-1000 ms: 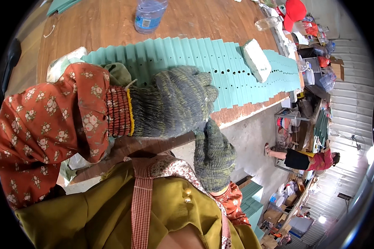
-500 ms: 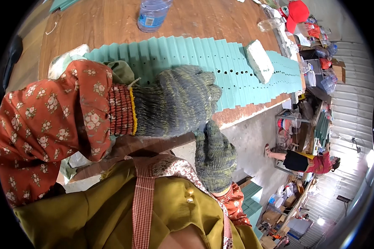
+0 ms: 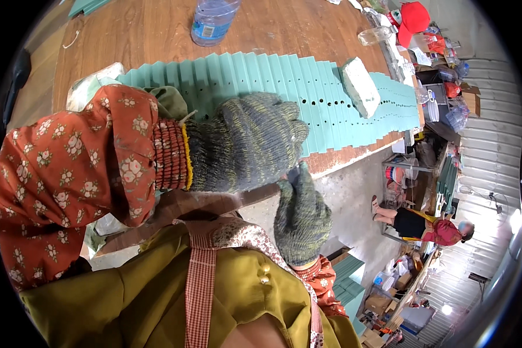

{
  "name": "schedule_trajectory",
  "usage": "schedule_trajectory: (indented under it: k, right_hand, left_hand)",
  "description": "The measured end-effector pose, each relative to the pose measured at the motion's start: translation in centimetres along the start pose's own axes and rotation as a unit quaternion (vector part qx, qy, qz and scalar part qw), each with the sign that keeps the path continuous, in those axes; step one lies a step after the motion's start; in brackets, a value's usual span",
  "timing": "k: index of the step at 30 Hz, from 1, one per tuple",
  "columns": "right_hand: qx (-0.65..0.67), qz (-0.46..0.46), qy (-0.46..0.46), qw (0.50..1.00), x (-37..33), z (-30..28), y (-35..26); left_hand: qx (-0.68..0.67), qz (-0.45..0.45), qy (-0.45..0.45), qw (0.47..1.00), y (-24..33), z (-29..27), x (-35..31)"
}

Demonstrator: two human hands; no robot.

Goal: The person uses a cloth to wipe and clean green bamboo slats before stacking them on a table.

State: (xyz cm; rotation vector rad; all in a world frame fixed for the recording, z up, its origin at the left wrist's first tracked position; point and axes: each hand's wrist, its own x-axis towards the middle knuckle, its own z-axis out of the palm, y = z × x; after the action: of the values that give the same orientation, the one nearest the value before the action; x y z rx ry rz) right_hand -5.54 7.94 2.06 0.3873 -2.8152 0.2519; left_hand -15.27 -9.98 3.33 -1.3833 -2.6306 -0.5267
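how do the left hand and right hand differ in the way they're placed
The left hand overlaps the row of green strips in view; the right hand shows below them, against the floor.
The left hand points rightward across the picture; the right hand points upward.
Both wear dark grey, yellow-flecked knit gloves below red floral sleeves.
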Motion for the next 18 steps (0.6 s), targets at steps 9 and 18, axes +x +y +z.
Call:
schedule_trajectory:
  k: [9, 18]
  right_hand:
    - [0.054, -0.001, -0.038, 0.998, 0.5, -0.6, -0.4]
    - [0.099, 0.003, -0.098, 0.990, 1.0, -1.3, -0.4]
  left_hand:
    - [0.028, 0.030, 0.051, 0.998, -0.2, 0.7, -0.4]
    - [0.035, 0.009, 0.055, 0.998, 0.0, 0.9, -0.7]
